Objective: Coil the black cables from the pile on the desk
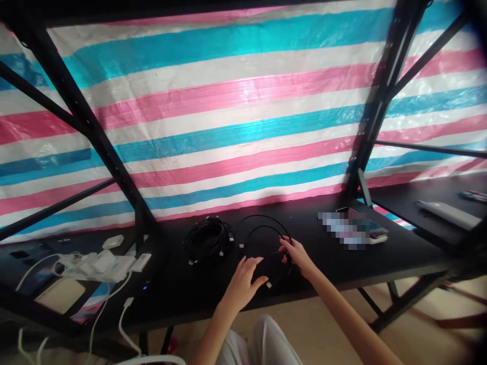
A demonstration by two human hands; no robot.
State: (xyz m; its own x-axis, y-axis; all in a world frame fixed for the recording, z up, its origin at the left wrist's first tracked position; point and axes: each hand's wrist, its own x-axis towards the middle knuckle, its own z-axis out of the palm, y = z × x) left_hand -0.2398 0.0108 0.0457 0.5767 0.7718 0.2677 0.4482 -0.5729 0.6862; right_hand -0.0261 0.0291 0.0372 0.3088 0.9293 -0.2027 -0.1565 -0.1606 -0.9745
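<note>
R hand (296, 255) has fingers round blk cable (263, 215); L hand (242, 283) nr it, fingers wide.

The looped cable (262, 215) is black, the plug (269, 285) below it white; the coil (207, 238) is black too. Surface (323, 268) and frame (68, 86) are black. The sheet (247, 126) has stripes in 3 colours: turquoise, pink and white. The power strip (120, 268) is white, the trousers (268, 339) pale grey, the floor (327, 314) tan.
</note>
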